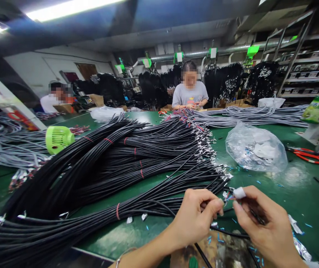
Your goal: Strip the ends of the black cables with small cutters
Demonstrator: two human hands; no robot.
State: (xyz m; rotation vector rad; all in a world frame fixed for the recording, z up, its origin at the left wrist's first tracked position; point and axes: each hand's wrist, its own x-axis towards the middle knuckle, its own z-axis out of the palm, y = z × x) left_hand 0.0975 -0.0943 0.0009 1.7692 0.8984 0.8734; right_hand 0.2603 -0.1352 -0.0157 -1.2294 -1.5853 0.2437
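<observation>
My left hand is closed in a pinch on the end of a black cable, whose coloured wire tips stick out between my two hands. My right hand is curled shut beside it, gripping black cable and pinching at the same wire tips; its index fingertip wears white tape. A large heap of black cable bundles, tied with red bands, spreads over the green table to the left. Small blue sleeves lie scattered near my hands.
A clear plastic bag of small parts lies ahead on the right, red-handled scissors beyond it. A green fan stands at left. Grey cable bundles lie across the far side, where a person in grey sits working.
</observation>
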